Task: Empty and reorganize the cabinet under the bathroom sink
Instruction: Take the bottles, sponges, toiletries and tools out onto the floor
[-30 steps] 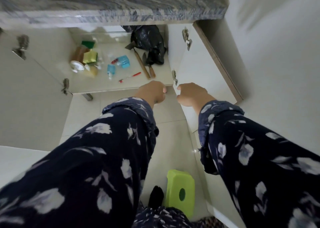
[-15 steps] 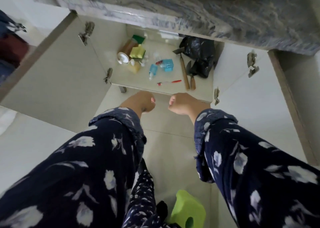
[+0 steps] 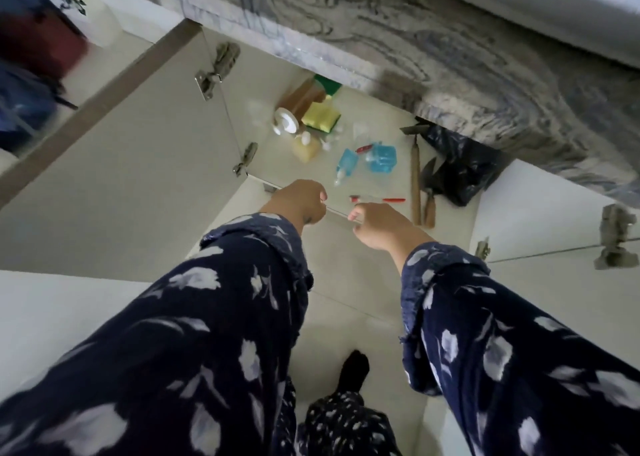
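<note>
A: From the head camera, both your doors stand wide and the cabinet (image 3: pixel 346 165) floor holds everything: a brown bottle (image 3: pixel 298 104) lying beside a yellow sponge (image 3: pixel 320 116), blue packets (image 3: pixel 380 158), a red pen (image 3: pixel 393 200), a hammer (image 3: pixel 415 175) and a black bag (image 3: pixel 460 165) to the right.

B: And my hands?

A: Your left hand (image 3: pixel 296 201) and right hand (image 3: pixel 375 225) hover at the front edge, fingers curled, seemingly holding nothing, though blur makes that uncertain.

B: What first?

A: Probably the pen nearest your right hand; then lift the hammer by its handle, and take the bottle with your whole palm.
</note>
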Motion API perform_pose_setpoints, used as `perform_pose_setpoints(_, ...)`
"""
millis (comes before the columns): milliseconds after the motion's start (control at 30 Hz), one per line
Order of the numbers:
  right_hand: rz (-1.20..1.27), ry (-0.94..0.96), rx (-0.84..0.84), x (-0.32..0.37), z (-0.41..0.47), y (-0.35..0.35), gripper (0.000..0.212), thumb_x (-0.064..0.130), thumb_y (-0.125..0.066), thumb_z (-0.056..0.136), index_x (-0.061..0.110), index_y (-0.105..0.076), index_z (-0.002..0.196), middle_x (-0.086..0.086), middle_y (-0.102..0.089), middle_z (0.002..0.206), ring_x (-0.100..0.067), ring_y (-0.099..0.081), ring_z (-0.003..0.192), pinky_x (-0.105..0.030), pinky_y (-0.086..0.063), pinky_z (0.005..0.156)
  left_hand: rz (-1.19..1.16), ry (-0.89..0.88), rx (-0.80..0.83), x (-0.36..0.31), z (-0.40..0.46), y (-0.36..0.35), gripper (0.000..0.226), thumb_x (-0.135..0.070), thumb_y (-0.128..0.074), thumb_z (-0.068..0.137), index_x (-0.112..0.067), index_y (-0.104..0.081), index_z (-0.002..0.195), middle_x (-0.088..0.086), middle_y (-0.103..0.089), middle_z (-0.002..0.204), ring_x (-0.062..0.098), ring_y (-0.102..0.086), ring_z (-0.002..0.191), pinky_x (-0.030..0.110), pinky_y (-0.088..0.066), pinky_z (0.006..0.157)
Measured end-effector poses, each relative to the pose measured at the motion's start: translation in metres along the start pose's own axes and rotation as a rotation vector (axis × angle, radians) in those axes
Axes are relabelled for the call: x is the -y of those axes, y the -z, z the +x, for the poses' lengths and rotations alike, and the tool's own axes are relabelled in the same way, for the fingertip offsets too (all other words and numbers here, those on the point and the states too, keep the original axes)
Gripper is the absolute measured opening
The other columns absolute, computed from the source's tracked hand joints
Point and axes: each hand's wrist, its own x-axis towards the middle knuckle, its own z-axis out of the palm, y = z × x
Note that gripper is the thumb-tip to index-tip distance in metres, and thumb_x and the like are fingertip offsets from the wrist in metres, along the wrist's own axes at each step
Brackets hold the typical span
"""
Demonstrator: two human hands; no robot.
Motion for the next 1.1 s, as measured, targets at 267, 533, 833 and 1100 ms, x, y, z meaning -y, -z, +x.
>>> perform_pose_setpoints(267,-0.091,0.031,0.003,-0.038,0.076,-0.017,0.035,0.015,-0.048,0.093,0.028,-0.055,0.125,0.000,-0.055,0.135,-0.022,-0.054,0.120,-0.033,-0.042,0.098,-0.161,0.109,-0.078,0.006,0.065,-0.033,0.036,-0.017,-0.042,0.095,-0.026,-0.054,0.128,0.000,-0.050,0.137,0.023,-0.049,0.123,0.035,-0.039,0.103)
perform_pose_setpoints(533,-0.122,0.062,-0.125,-0.088,0.171,-0.066,0.036,0.010,-0.053,0.091,0.028,-0.058,0.122,-0.001,-0.059,0.129,-0.022,-0.057,0.116,-0.032,-0.047,0.094,-0.237,0.096,-0.166,0.017,0.161,-0.116,0.030,-0.022,-0.048,0.092,-0.032,-0.056,0.120,-0.007,-0.058,0.123,0.017,-0.056,0.112,0.032,-0.044,0.093)
perform_pose_setpoints(833,-0.061,0.037,-0.419,-0.171,0.292,-0.147,0.038,0.003,-0.054,0.090,0.024,-0.060,0.121,-0.001,-0.062,0.122,-0.022,-0.059,0.112,-0.032,-0.049,0.093,-0.220,-0.091,-0.465,0.021,0.304,-0.161,0.026,-0.031,-0.054,0.093,-0.031,-0.058,0.119,-0.002,-0.058,0.124,0.021,-0.057,0.110,0.030,-0.043,0.085)
perform_pose_setpoints(1100,-0.071,0.092,-0.717,-0.199,0.341,-0.171,0.020,0.012,-0.056,0.090,0.020,-0.062,0.107,0.002,-0.063,0.100,-0.014,-0.050,0.085,-0.024,-0.039,0.071,-0.256,-0.212,-0.710,-0.004,0.396,-0.164,0.027,-0.025,-0.056,0.094,-0.027,-0.059,0.121,0.002,-0.058,0.123,0.024,-0.057,0.109,0.031,-0.043,0.085)
